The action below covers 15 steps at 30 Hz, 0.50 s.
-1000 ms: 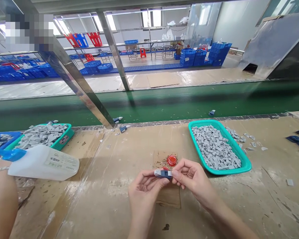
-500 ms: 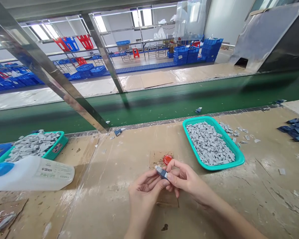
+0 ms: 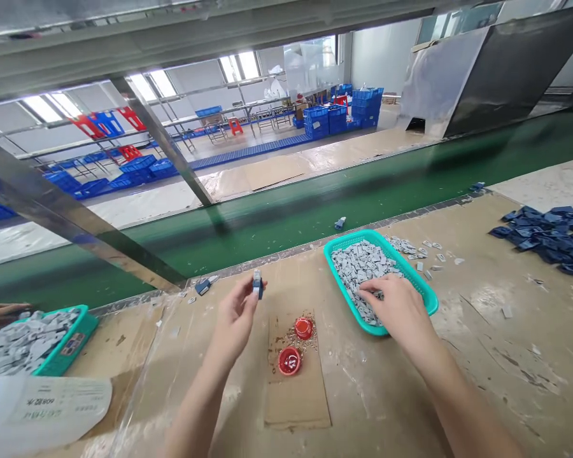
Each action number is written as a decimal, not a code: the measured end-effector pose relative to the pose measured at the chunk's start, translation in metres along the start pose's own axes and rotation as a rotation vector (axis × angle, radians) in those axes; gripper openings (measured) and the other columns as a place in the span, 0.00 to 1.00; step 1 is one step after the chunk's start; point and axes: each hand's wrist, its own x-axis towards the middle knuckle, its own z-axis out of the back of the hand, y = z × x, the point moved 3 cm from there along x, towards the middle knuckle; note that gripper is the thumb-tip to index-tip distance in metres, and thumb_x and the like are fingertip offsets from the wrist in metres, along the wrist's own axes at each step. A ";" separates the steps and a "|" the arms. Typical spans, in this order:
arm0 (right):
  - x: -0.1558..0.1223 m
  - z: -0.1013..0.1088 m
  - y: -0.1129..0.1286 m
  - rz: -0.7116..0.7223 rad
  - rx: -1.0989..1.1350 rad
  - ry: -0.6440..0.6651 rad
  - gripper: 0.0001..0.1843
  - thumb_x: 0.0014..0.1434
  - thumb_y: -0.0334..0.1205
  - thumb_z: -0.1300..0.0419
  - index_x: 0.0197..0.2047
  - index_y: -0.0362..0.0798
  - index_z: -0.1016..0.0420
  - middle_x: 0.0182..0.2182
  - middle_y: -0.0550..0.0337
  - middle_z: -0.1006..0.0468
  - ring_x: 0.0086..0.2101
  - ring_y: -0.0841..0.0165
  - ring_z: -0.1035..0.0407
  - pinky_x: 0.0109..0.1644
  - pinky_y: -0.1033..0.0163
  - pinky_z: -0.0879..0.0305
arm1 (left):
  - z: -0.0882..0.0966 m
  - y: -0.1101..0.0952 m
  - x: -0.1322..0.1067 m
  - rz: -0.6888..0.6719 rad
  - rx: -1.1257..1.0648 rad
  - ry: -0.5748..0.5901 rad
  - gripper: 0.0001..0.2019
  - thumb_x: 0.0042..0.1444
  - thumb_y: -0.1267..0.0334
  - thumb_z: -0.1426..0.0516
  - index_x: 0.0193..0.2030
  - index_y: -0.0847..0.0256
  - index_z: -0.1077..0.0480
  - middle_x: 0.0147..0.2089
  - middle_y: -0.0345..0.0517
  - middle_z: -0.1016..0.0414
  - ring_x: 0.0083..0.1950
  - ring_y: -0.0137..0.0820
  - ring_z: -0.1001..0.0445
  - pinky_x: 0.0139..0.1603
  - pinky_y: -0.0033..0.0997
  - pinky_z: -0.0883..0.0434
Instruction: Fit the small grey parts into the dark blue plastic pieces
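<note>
My left hand point(image 3: 239, 315) holds a small dark blue and grey plastic part point(image 3: 257, 285) upright between thumb and fingers, above the table. My right hand point(image 3: 396, 305) is over the teal basket point(image 3: 430, 304), its curled fingertips down at the small grey plastic pieces point(image 3: 358, 267) that fill it. Thumb and forefinger are drawn close together; whether a piece is between them cannot be made out. Between my hands, a red cup with shiny liquid point(image 3: 289, 361) and another small red cup or cap point(image 3: 304, 327) stand on a stained cardboard strip point(image 3: 298, 404).
A green conveyor belt point(image 3: 267, 222) runs behind the table. Dark blue parts point(image 3: 549, 235) are heaped at right. At left are another teal basket point(image 3: 62, 356), a translucent bottle point(image 3: 67, 407) and another person's hand point(image 3: 0, 313). A metal post point(image 3: 124, 254) slants down at left.
My hands have moved apart. My left hand has gone left and up with the part; my right hand has let go of it and moved to the basket. The view has shifted.
</note>
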 end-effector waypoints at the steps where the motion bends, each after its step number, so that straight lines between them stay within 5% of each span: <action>1: 0.003 -0.004 0.000 0.002 -0.052 0.020 0.09 0.58 0.41 0.42 0.36 0.54 0.19 0.34 0.53 0.26 0.40 0.55 0.36 0.40 0.57 0.42 | 0.001 0.005 0.017 -0.027 0.071 0.009 0.23 0.58 0.54 0.48 0.56 0.65 0.35 0.53 0.55 0.27 0.53 0.39 0.29 0.57 0.40 0.35; 9: 0.007 -0.012 0.017 -0.018 -0.182 -0.001 0.11 0.58 0.34 0.44 0.36 0.50 0.19 0.34 0.47 0.28 0.41 0.53 0.38 0.35 0.58 0.44 | -0.019 0.028 0.129 -0.143 0.481 0.091 0.17 0.59 0.63 0.46 0.53 0.64 0.33 0.54 0.56 0.30 0.56 0.42 0.33 0.58 0.51 0.40; 13: -0.002 -0.023 0.000 0.048 -0.190 0.032 0.13 0.59 0.34 0.46 0.30 0.50 0.20 0.31 0.48 0.27 0.37 0.54 0.36 0.36 0.56 0.42 | -0.044 0.021 0.147 -0.167 0.610 0.123 0.16 0.59 0.61 0.45 0.53 0.63 0.34 0.55 0.53 0.32 0.55 0.40 0.33 0.56 0.51 0.36; 15: -0.007 -0.030 -0.010 0.138 -0.141 0.005 0.13 0.58 0.33 0.46 0.28 0.49 0.21 0.29 0.49 0.26 0.35 0.55 0.34 0.38 0.53 0.41 | -0.043 0.012 0.143 -0.161 0.670 0.097 0.16 0.59 0.60 0.45 0.53 0.63 0.34 0.54 0.53 0.33 0.53 0.39 0.32 0.53 0.49 0.34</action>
